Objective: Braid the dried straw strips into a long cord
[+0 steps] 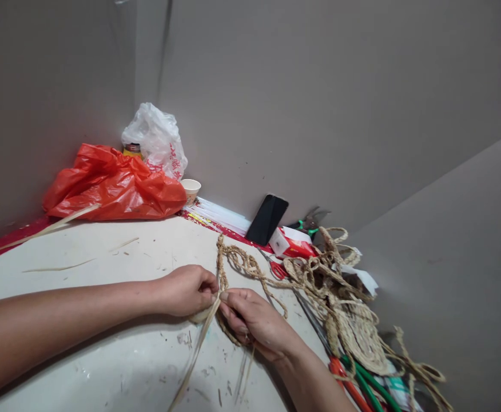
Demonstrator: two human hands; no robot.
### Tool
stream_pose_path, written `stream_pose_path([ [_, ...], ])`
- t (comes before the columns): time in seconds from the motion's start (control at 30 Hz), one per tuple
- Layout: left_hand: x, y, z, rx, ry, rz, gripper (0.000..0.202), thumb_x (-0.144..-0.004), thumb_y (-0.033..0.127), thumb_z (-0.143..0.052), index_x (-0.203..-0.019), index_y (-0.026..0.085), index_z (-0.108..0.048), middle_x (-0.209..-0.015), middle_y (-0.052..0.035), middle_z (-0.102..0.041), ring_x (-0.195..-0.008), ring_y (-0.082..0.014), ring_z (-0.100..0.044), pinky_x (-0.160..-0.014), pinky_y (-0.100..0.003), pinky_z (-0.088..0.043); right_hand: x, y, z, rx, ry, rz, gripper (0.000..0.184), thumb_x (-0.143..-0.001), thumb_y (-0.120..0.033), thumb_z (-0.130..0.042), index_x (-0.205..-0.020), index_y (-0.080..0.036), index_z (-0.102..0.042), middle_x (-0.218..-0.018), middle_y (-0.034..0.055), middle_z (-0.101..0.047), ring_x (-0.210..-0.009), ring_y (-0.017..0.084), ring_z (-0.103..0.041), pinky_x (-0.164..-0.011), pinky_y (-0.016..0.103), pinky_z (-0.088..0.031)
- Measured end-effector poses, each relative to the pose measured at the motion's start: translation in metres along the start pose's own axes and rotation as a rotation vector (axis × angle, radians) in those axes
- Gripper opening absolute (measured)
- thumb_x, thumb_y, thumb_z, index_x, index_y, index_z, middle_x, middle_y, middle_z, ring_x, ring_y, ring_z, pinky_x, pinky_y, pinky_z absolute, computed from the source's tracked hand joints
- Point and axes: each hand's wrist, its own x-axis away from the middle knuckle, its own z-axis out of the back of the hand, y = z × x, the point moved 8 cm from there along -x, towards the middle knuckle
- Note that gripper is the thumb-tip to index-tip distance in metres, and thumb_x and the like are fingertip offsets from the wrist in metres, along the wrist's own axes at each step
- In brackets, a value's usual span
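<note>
Near the middle of the white tabletop, my left hand (pixel 193 290) and my right hand (pixel 253 320) meet at a braided straw cord (pixel 221 260). Both are closed, thumbs and fingertips pinching the cord where it meets loose straw strands (pixel 197 349). The strands hang from the pinch toward the table's near edge. Above my fingers the finished-looking braid stands up, then loops off to the right in a tangle. Another piece of the cord curves below my right hand. My curled fingers partly hide the spot where the strands cross.
To the right lie a heap of braided cord (pixel 357 329), red-handled scissors (pixel 277 270) and green-and-orange-handled tools (pixel 364 383). A phone (pixel 267 220) leans on the wall beside a red-and-white box (pixel 295 245). Back left are a red plastic bag (pixel 117 189), a white bag (pixel 154 134) and a paper cup (pixel 191 190).
</note>
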Motion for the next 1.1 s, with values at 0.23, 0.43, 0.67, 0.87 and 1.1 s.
stream_pose_path([
  [0.23,-0.001,0.002,0.004,0.027,-0.002,-0.029,0.019,-0.076,0.022,-0.045,-0.075,0.016,-0.063,-0.063,0.0037,-0.057,-0.060,-0.0091,-0.046,-0.055,-0.018,-0.032,0.001,-0.003,0.004,0.142,0.090,0.047,0.038,-0.083,-0.042,-0.049,-0.053,-0.018,-0.047,-0.034,-0.0083,-0.034,-0.030,0.005,-0.021,-0.032,0.020,-0.014],
  [0.43,-0.001,0.007,0.005,0.008,-0.008,-0.071,0.016,-0.078,0.021,-0.043,-0.073,0.016,-0.058,-0.063,0.0040,-0.053,-0.059,-0.0088,-0.044,-0.056,-0.018,-0.032,0.002,-0.006,0.003,0.207,0.138,0.079,0.039,-0.083,-0.042,-0.048,-0.053,-0.017,-0.046,-0.036,-0.0076,-0.035,-0.033,0.005,-0.022,-0.035,0.020,-0.013],
  [0.67,-0.004,-0.001,-0.003,0.254,-0.170,0.024,0.022,-0.079,0.025,-0.044,-0.083,0.014,-0.063,-0.067,0.0023,-0.053,-0.058,-0.0083,-0.041,-0.054,-0.019,-0.031,0.001,-0.005,0.001,0.072,0.051,0.077,0.039,-0.083,-0.039,-0.050,-0.051,-0.018,-0.044,-0.034,-0.0081,-0.033,-0.031,0.005,-0.022,-0.034,0.020,-0.015],
  [0.87,-0.007,-0.014,-0.017,0.629,-0.239,0.138,0.014,-0.071,0.027,-0.056,-0.074,0.014,-0.056,-0.057,0.0055,-0.044,-0.048,-0.0055,-0.034,-0.048,-0.019,-0.027,0.001,-0.005,0.001,-0.085,-0.062,0.040,0.032,-0.083,-0.034,-0.051,-0.056,-0.018,-0.046,-0.034,-0.0098,-0.031,-0.030,0.004,-0.017,-0.033,0.018,-0.016],
  [1.1,-0.010,-0.013,-0.014,0.711,-0.182,0.112,0.015,-0.066,0.025,-0.062,-0.072,0.014,-0.054,-0.061,0.0052,-0.049,-0.055,-0.0059,-0.040,-0.056,-0.018,-0.031,0.002,-0.004,0.003,-0.079,-0.047,0.001,0.033,-0.082,-0.037,-0.053,-0.056,-0.017,-0.047,-0.034,-0.0094,-0.032,-0.030,0.004,-0.018,-0.032,0.019,-0.014],
])
